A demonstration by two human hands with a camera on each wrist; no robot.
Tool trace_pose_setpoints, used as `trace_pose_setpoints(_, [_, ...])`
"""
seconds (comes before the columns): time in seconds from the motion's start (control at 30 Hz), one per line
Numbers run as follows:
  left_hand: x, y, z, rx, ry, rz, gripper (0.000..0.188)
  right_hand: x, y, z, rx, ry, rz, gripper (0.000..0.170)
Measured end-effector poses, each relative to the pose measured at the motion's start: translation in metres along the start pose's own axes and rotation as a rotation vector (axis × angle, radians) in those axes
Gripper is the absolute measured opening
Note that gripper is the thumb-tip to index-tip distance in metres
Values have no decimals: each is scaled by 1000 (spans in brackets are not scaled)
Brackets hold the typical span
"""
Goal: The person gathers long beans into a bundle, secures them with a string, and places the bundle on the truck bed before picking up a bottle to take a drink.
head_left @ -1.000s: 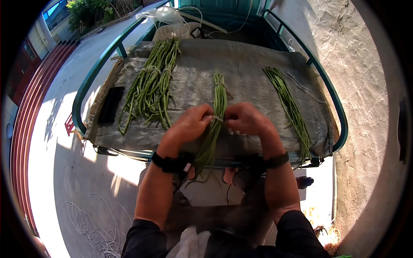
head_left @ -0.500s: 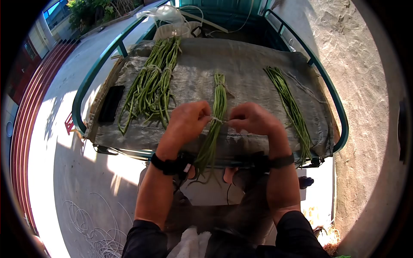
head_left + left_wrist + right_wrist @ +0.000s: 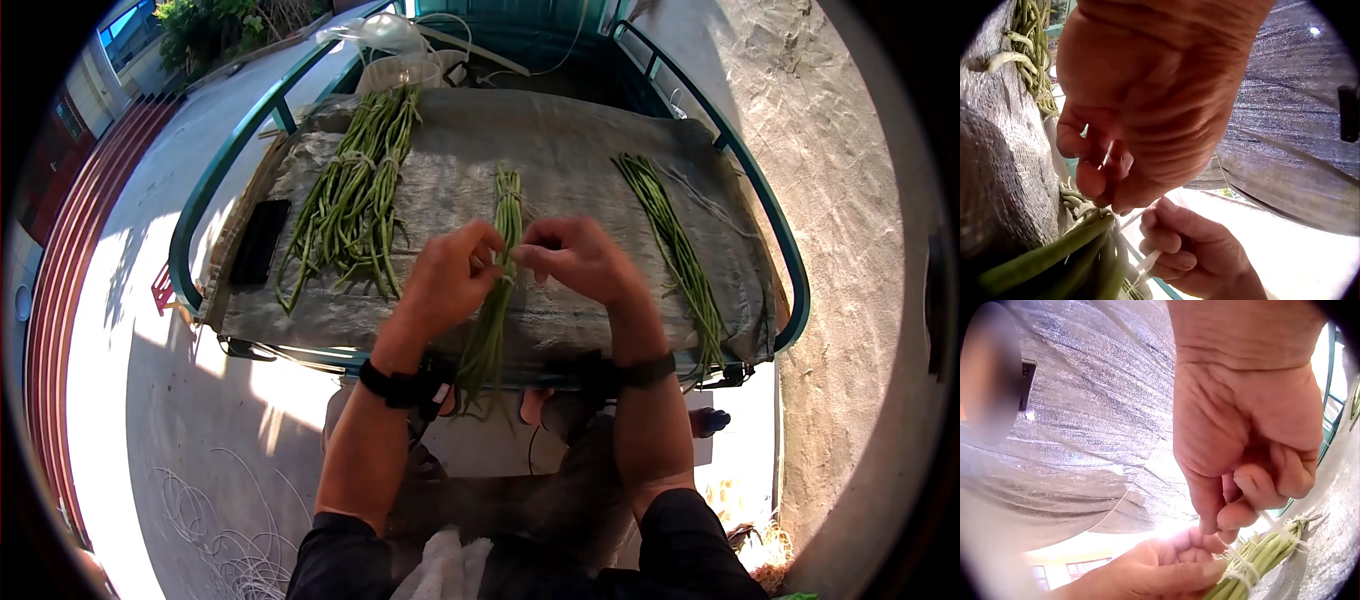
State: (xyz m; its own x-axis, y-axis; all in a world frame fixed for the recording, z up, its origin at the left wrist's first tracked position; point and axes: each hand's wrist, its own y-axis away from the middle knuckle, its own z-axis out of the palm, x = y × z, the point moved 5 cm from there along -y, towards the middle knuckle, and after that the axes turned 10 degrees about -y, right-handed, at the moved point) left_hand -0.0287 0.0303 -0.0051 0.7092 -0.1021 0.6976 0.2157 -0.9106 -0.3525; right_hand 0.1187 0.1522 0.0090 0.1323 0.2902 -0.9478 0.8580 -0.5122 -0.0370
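Note:
A slim bundle of long green beans (image 3: 488, 335) lies lengthwise on the grey woven sheet, its lower ends hanging over the front edge. Pale ties circle the beans; one tie (image 3: 1244, 567) shows in the right wrist view. My left hand (image 3: 447, 283) is at the bundle's left side, thumb and fingers pinching the thin tie. From the right side, my right hand (image 3: 582, 262) pinches a white strip (image 3: 1271, 523) of the tie. Both hands' fingertips meet over the beans (image 3: 1044, 259), and the exact crossing of the tie is hidden behind them.
Larger tied bean bundles (image 3: 350, 200) lie to the left, beside a dark phone-like object (image 3: 260, 242). A loose row of beans (image 3: 680, 260) is on the right. Green rails (image 3: 760, 200) flank the sheet (image 3: 580, 130); a white bucket (image 3: 400, 72) stands behind.
Both hands have moved up along the bundle, away from the front edge. The right hand has come back in toward the left after drawing slightly apart.

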Motion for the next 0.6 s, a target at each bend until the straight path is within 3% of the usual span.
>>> trace_pose_setpoints(0.3, [-20, -1, 20, -79, 362, -95, 20, 2, -12, 7, -18, 27, 55, 32])
trace_pose_setpoints(0.6, [-21, -1, 26, -190, 359, -200, 23, 2, -14, 7, -107, 3, 36, 30])
